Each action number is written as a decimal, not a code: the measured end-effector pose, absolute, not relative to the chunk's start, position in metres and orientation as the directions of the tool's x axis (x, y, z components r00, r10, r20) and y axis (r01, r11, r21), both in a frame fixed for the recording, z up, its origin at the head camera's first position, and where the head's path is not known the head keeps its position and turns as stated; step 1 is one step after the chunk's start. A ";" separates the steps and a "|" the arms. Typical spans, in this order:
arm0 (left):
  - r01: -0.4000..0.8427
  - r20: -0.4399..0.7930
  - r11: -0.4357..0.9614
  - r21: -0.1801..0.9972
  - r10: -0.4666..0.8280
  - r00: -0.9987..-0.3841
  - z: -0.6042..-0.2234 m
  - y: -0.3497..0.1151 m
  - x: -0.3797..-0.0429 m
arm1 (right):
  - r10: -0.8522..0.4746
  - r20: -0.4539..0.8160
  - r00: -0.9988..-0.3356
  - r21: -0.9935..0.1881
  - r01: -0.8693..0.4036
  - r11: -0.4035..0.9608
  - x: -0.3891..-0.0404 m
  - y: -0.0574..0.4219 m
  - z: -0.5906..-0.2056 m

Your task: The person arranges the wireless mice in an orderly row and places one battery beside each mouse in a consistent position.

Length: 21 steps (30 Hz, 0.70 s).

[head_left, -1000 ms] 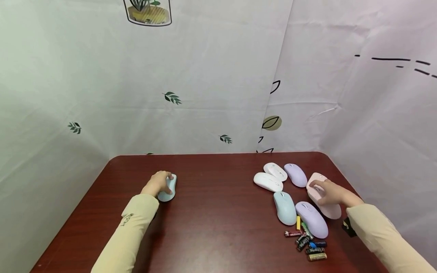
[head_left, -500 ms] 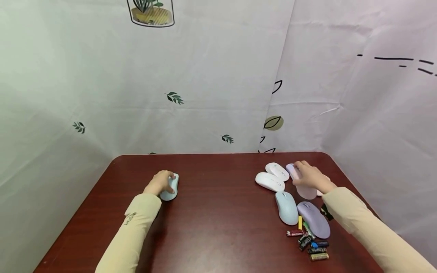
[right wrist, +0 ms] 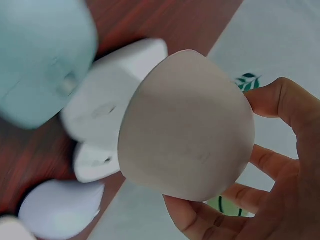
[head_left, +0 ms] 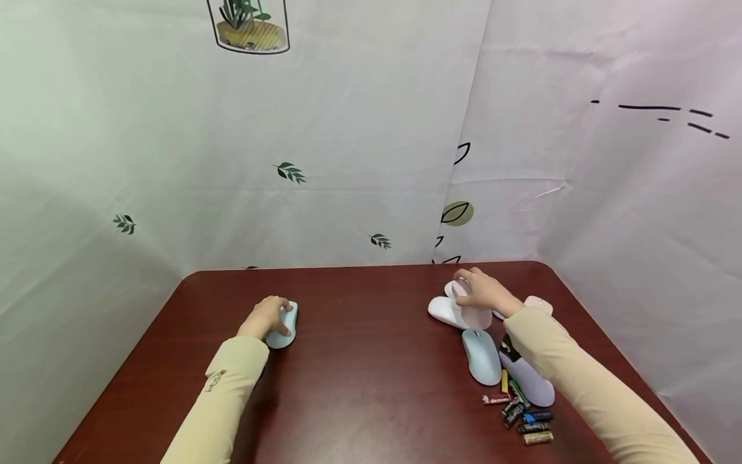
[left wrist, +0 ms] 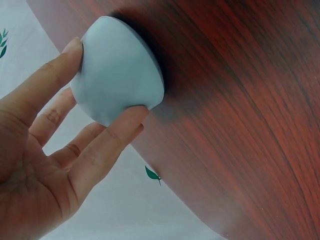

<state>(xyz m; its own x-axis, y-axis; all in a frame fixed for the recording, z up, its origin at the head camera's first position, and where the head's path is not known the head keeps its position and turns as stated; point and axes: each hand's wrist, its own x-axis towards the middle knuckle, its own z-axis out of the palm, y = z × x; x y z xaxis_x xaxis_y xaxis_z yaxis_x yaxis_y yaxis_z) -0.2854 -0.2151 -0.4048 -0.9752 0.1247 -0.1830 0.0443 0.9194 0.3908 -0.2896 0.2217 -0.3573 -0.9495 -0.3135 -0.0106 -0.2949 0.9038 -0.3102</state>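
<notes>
Head view: a person's left hand (head_left: 265, 319) pinches a light blue computer mouse (head_left: 285, 332) left of centre at a reddish-brown table (head_left: 359, 367), while the right hand (head_left: 487, 293) grips a pale pink mouse (head_left: 477, 318), right of centre, partly hiding two white mice (head_left: 444, 310). Toward the lower right lie a second light blue mouse (head_left: 483, 359), a lavender mouse (head_left: 534, 385) and loose batteries (head_left: 513, 415).

One pale pink mouse (head_left: 478, 318), in my right hand (head_left: 485, 292): shifted leftward from the table's right side, now over the white mice (head_left: 445, 311). My right sleeve (head_left: 545, 341): swung left, now partly covering the near purple mouse (head_left: 534, 385).
</notes>
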 end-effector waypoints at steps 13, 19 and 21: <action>0.065 -0.157 0.926 0.371 0.132 -0.979 -0.401 -0.217 -0.290 | -0.325 -0.046 -0.945 -0.362 -0.287 0.887 -0.310 0.161 -0.347; 0.022 -0.190 0.910 0.413 0.110 -0.976 -0.403 -0.216 -0.288 | -0.321 -0.108 -0.941 -0.402 -0.254 0.880 -0.317 0.131 -0.345; 0.012 -0.194 0.906 0.424 0.104 -0.975 -0.403 -0.214 -0.288 | -0.318 -0.126 -0.940 -0.399 -0.246 0.883 -0.320 0.124 -0.345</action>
